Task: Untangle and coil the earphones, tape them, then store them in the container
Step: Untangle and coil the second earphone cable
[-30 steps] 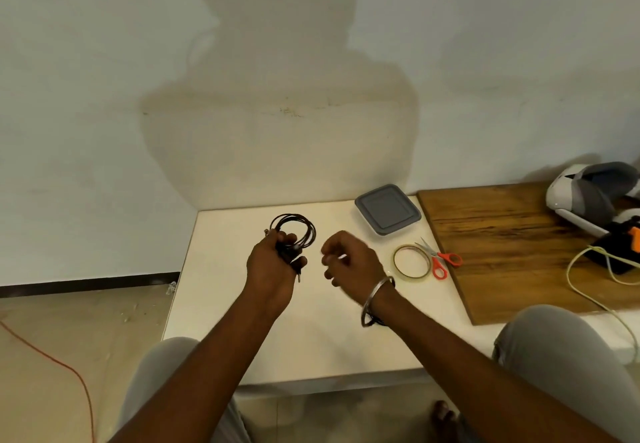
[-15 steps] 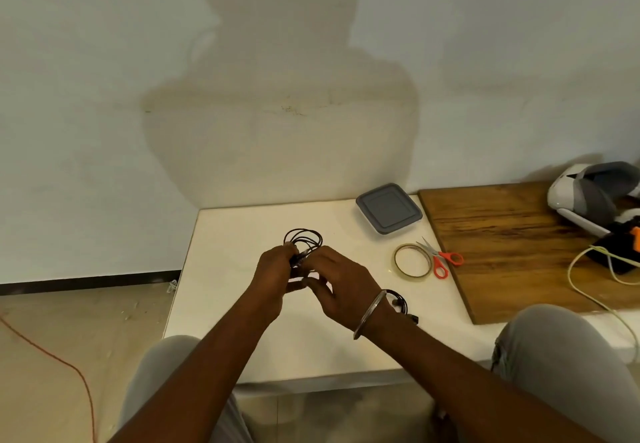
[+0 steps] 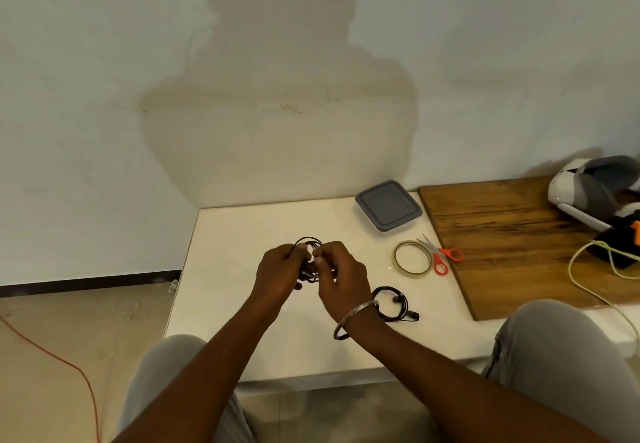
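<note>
**Operator:** State the grip condition.

**Technician:** The left grip (image 3: 277,269) is curled round the thin black earphone coil (image 3: 309,245), held just above the white desk (image 3: 242,234). The right grip (image 3: 341,276) pinches the same coil from the opposite side. Its fingertips are partly hidden.

**Operator:** List the failure risks.

**Technician:** Nothing binds the loops yet, so they probably spring apart if either grip releases early. Fetching the clear tape roll (image 3: 412,262) or the orange-handled scissors (image 3: 440,257), which touch it on the right, frees one hand. The other must then hold every loop. The grey square container (image 3: 388,205) has its lid on, so opening it needs a hand too.

**Operator:** What differs from one second ago?

**Technician:** The right grip, then apart from the coil, is now on it. Less of the coil shows above the hands. A second black cable coil (image 3: 391,300), not visible then, lies beside the right wrist.
</note>
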